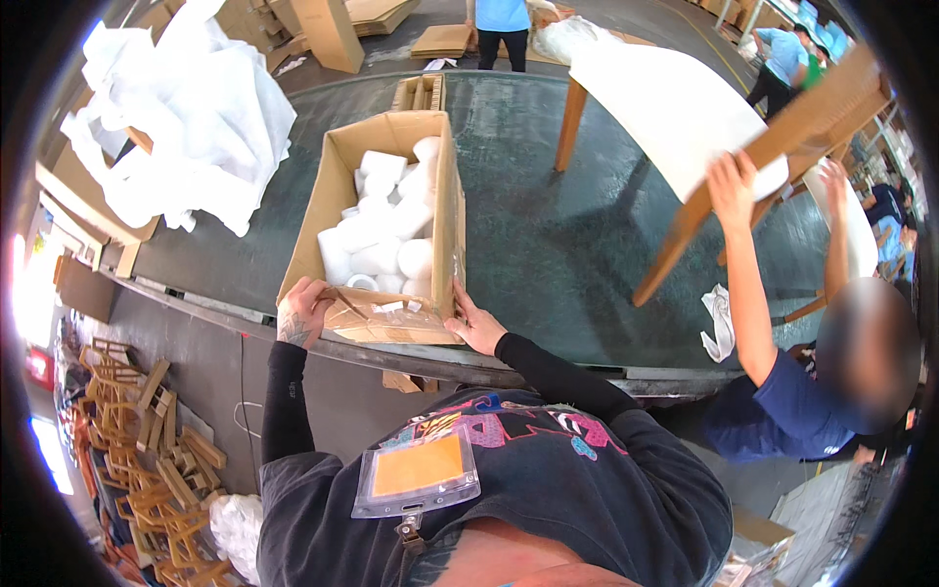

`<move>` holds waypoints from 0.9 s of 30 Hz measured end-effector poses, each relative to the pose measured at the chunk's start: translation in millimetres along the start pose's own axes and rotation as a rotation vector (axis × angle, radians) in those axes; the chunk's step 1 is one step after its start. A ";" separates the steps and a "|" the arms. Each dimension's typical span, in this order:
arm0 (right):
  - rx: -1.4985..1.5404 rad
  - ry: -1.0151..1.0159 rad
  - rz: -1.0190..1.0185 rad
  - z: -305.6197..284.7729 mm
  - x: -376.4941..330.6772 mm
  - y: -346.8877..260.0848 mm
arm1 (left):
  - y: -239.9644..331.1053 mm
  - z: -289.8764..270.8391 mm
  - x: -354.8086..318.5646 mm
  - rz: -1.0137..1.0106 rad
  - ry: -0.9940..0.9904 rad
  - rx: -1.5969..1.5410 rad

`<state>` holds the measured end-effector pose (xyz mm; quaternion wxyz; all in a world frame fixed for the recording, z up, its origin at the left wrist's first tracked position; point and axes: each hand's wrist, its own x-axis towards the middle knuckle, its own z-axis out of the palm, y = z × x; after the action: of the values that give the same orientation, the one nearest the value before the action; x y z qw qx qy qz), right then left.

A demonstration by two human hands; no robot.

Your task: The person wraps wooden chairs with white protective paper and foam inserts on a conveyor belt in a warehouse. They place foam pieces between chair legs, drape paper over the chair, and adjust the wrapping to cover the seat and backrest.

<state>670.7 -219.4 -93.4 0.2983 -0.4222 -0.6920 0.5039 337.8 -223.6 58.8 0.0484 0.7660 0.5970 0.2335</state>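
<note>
An open cardboard box [448, 210] stands on the dark green tabletop in front of me, filled with white foam rolls [377, 230]. My left hand [305, 311] is closed on the box's near left corner, fingers curled over the edge. At the near right corner, my right hand [476, 321] holds the box wall between thumb and fingers. The near flap [391, 321] hangs down on my side, with torn bits of white tape on it. Some fingertips of both hands are hidden by the cardboard.
At right, a co-worker [782, 382] handles a wooden chair or stool frame [763, 147] beside a white seat. White foam sheeting [196, 117] covers something at far left. A smaller carton [419, 93] sits behind the box. A white cloth [719, 323] lies near the table edge [548, 374].
</note>
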 end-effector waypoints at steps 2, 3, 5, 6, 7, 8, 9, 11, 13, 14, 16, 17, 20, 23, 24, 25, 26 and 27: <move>-0.002 0.060 0.000 -8.3 0.0 -7.5 | -5.0 3.4 13.4 0.070 0.013 -0.007; -0.006 0.082 -0.016 -14.9 -2.7 -11.2 | -5.9 4.7 15.4 0.087 0.020 0.012; 0.113 0.229 -0.115 -41.1 -16.7 -33.1 | -17.2 8.6 12.7 0.038 0.016 0.080; 0.104 0.380 -0.111 -62.4 -28.2 -48.7 | -27.0 11.9 13.7 0.035 0.035 0.048; 0.077 0.533 -0.176 -89.6 -40.2 -61.2 | -36.3 14.5 18.7 0.023 0.071 0.102; 0.054 0.680 -0.244 -118.6 -55.3 -72.3 | -43.5 14.0 25.8 -0.004 0.095 0.096; 0.062 0.806 -0.317 -146.5 -72.0 -87.0 | -45.6 10.1 32.5 -0.065 0.043 0.048; 0.056 1.044 -0.470 -202.0 -100.8 -118.1 | -51.8 -4.5 39.6 -0.177 -0.181 0.135; -0.242 1.358 -0.562 -264.4 -135.5 -135.2 | -25.1 -22.8 58.5 -0.134 -0.321 0.277; -0.036 1.485 -0.574 -292.8 -150.0 -147.6 | 13.8 -24.8 71.2 -0.058 -0.288 0.294; -0.020 1.672 -0.830 -358.8 -162.9 -169.3 | 92.1 -18.5 93.2 0.149 -0.167 0.191; 0.125 1.772 -0.888 -400.9 -170.3 -168.8 | 140.2 -10.8 108.3 0.298 -0.101 0.067; 0.358 1.905 -0.759 -506.4 -173.8 -151.5 | 292.7 40.7 153.5 0.454 -0.129 -0.349; 0.252 1.769 -0.429 -594.8 -177.6 -112.5 | 380.5 117.6 201.3 0.480 0.030 -0.531; 0.153 1.738 -0.363 -617.6 -187.7 -105.0 | 407.2 134.2 215.0 0.442 0.086 -0.637; 0.116 1.697 -0.282 -636.5 -195.9 -95.4 | 430.5 144.8 226.1 0.453 0.134 -0.696; 0.079 1.582 -0.176 -654.7 -208.7 -90.7 | 450.4 153.9 233.5 0.455 0.181 -0.764; 0.169 1.467 -0.180 -659.0 -192.1 -81.1 | 467.3 159.6 240.4 0.391 0.242 -0.864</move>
<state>1289.6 -106.7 193.0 0.7552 -0.5676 -0.3060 0.1178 863.8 -97.7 154.3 0.2472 0.7410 0.2917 0.5521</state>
